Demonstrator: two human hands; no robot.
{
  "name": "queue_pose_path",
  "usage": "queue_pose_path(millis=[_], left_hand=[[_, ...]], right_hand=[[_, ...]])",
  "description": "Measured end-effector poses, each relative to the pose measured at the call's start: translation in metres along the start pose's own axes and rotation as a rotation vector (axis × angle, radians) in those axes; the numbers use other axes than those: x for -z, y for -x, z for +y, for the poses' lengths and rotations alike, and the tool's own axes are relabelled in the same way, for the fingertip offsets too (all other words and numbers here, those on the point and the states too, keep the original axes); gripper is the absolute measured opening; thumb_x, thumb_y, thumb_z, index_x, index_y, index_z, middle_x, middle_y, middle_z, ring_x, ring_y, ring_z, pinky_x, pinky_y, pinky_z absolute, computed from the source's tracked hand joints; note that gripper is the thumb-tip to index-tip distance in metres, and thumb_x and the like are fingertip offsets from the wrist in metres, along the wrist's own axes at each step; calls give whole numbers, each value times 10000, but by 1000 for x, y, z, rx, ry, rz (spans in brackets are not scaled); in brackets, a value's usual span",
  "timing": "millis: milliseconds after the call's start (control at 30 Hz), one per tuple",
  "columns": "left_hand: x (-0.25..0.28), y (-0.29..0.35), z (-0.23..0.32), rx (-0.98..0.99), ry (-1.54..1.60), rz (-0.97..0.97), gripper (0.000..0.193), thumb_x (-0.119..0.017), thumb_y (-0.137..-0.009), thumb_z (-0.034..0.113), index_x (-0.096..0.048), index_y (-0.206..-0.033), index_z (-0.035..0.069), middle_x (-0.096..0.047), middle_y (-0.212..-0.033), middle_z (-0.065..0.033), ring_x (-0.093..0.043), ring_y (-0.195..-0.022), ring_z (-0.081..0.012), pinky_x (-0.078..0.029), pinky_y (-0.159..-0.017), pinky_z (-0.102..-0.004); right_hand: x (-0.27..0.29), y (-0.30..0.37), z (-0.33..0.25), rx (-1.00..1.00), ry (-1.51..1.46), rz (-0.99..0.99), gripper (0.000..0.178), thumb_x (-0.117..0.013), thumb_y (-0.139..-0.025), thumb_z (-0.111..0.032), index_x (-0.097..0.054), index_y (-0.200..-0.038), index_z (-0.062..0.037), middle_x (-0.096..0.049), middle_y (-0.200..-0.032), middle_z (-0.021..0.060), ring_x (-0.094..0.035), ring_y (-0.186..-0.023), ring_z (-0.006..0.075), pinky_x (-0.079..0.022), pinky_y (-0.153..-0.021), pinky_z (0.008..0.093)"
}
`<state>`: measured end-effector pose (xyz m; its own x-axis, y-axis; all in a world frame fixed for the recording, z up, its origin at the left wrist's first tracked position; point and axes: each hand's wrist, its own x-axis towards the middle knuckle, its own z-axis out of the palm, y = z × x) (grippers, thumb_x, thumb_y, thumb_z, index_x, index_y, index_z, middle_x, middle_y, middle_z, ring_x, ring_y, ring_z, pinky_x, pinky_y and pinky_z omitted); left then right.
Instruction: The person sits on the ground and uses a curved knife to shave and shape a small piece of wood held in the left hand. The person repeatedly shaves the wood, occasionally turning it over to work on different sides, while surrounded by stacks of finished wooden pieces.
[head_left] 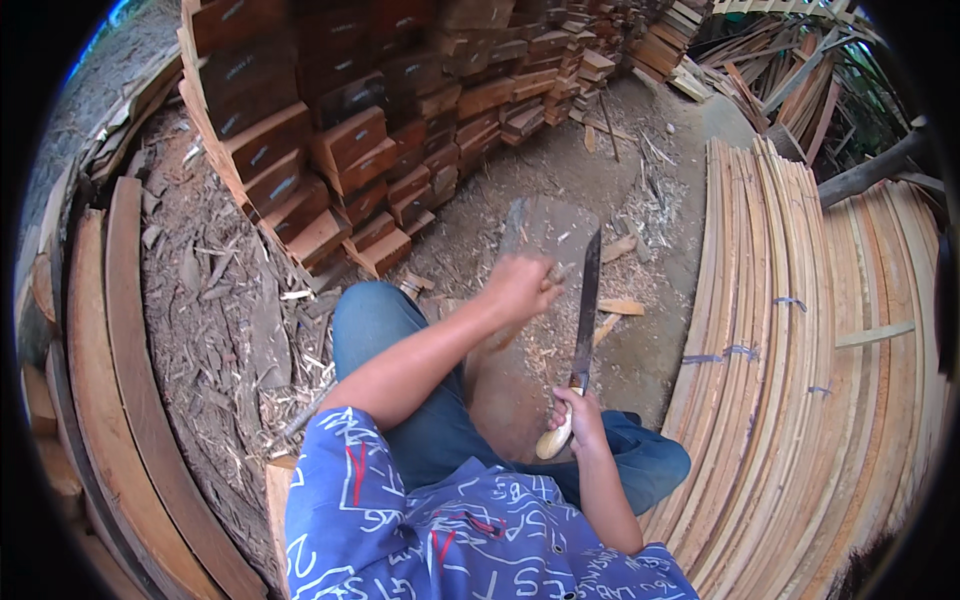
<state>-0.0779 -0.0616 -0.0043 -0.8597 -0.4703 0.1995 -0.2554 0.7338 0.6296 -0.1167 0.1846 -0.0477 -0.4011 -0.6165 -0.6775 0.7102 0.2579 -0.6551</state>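
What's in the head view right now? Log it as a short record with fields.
Left hand: fingers curled; grip contents unclear
Right hand: closed around the handle of a machete, blade pointing forward
Ahead-left: stacked wooden blocks
Right side: long pale wooden strips
Ground: scattered wood shavings

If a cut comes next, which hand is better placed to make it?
Probably the right hand: it grips the knife by its pale handle. The left hand is off the knife.
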Motion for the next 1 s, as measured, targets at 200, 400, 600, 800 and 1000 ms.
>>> queue_pose_path(millis=[200,400,600,800,1000], left_hand=[[-39,24,16,7,-196,-144,331,-632,-832,231,-500,-1055,25,-649,-679,-189,-646,-629,-408,-513,-591,-513],[-28,36,13,54,-218,-141,425,-596,-807,141,-433,-1182,23,-649,-684,-194,-647,-628,-406,-509,-578,-514],[-19,47,28,10,-217,-302,620,-607,-792,124,-362,-1353,32,-652,-719,-207,-653,-674,-420,-519,-607,-507],[-33,58,16,-5,66,-493,770,-775,-710,279,-398,-1348,69,-642,-1015,-242,-631,-968,-418,-511,-794,-473],[-5,42,5,-113,280,-805,737,-858,-612,334,-541,-1219,59,-641,-1060,-196,-623,-985,-379,-494,-840,-428]], right_hand=[[13,-38,16,45,76,90,157,-695,-829,-122,-559,-836,-42,-524,-582,42,-486,-418,143,-428,-401,300],[-2,-42,21,24,155,100,177,-679,-857,-179,-570,-829,-43,-647,-725,117,-495,-445,127,-434,-405,280],[-7,-45,23,53,239,41,201,-678,-856,-175,-576,-904,-9,-698,-840,174,-503,-433,131,-434,-396,267],[-12,-45,11,83,269,55,103,-620,-853,-102,-558,-884,-26,-593,-659,78,-507,-430,131,-449,-395,280],[-25,-46,-4,107,267,-20,100,-611,-846,-40,-543,-919,-47,-529,-593,34,-525,-434,127,-434,-392,270]])
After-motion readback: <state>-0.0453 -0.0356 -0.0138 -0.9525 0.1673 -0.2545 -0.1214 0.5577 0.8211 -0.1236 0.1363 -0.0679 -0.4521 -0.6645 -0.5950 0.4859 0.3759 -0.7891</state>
